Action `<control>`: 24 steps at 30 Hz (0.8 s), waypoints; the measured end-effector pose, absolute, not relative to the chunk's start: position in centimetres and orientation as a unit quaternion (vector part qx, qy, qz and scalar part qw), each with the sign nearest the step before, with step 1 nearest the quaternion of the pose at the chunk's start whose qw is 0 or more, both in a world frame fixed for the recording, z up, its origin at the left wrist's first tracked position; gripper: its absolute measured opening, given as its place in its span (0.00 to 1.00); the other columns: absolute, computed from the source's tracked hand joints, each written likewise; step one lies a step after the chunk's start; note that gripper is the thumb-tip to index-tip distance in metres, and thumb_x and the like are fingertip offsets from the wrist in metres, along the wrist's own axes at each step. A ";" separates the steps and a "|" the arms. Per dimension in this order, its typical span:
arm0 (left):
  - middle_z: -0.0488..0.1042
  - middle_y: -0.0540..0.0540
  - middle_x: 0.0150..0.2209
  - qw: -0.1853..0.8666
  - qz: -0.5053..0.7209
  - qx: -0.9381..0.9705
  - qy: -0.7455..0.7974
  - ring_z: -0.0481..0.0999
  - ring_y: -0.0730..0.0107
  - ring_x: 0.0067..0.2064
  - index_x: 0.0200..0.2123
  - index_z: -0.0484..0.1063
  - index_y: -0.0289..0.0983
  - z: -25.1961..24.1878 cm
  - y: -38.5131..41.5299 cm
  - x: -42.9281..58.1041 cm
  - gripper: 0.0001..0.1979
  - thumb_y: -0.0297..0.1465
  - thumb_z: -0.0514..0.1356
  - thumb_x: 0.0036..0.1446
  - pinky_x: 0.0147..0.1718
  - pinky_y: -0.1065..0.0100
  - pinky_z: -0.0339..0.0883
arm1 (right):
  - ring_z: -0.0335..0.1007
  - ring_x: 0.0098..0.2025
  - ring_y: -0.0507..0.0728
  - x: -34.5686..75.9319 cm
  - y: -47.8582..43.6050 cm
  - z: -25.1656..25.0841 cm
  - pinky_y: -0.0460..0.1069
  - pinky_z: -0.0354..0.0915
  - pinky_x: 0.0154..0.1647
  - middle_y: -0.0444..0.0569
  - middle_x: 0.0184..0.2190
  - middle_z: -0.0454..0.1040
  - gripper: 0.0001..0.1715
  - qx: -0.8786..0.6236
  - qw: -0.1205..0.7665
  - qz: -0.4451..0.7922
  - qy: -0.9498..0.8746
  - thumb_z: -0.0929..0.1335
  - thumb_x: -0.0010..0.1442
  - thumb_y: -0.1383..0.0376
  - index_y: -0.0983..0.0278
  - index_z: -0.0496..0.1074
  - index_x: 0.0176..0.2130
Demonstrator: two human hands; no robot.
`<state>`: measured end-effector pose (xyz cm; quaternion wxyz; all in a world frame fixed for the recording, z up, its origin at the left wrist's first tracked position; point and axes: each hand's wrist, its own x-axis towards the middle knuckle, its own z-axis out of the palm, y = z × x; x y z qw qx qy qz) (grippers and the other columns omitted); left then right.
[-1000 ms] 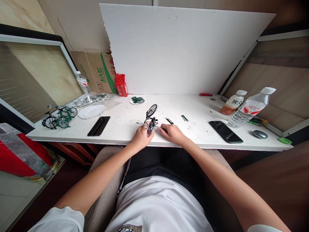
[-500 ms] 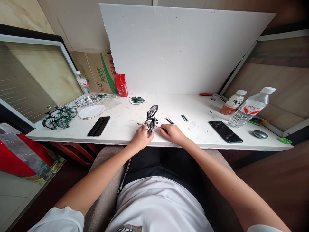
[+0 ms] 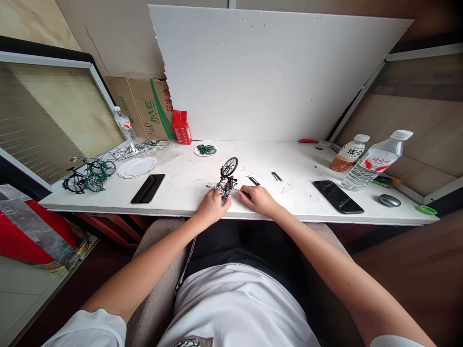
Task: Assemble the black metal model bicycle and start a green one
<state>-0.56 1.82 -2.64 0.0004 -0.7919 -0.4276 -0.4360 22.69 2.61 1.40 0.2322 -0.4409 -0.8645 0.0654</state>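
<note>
Near the front edge of the white table, my left hand [image 3: 213, 205] is closed on a small black model bicycle [image 3: 229, 167]. One wheel points up and away from me; the lower parts are partly hidden by my fingers. To its right, my right hand [image 3: 261, 200] is closed round the dark handle of a small screwdriver [image 3: 237, 191]. The thin metal shaft points left at the bicycle's lower end; I cannot make out whether the tip touches it. Just beyond my right hand lie a small black part [image 3: 254, 181] and a green part [image 3: 277, 177].
Several model bicycles [image 3: 94, 182] stand at the left, by white paper plates [image 3: 139, 166] and a phone [image 3: 148, 188]. Green parts [image 3: 206, 150] lie on another plate. Rightward are a second phone [image 3: 338, 196], two bottles [image 3: 376, 161] and a mouse [image 3: 389, 200]. A white board [image 3: 282, 77] stands behind.
The model bicycle's raised wheel has shifted very slightly to the right. Both hands keep their places and their hold.
</note>
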 end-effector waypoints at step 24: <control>0.82 0.36 0.49 0.012 -0.414 -0.799 -0.436 0.85 0.47 0.50 0.62 0.69 0.37 -2.7 1.7 -0.4 0.22 0.29 0.63 0.66 0.53 0.48 0.81 | 0.66 0.28 0.55 22.7 2.8 1.2 0.50 0.53 0.34 0.49 0.28 0.75 0.27 -0.440 0.231 0.054 -0.866 0.59 0.79 0.48 0.61 0.72 0.37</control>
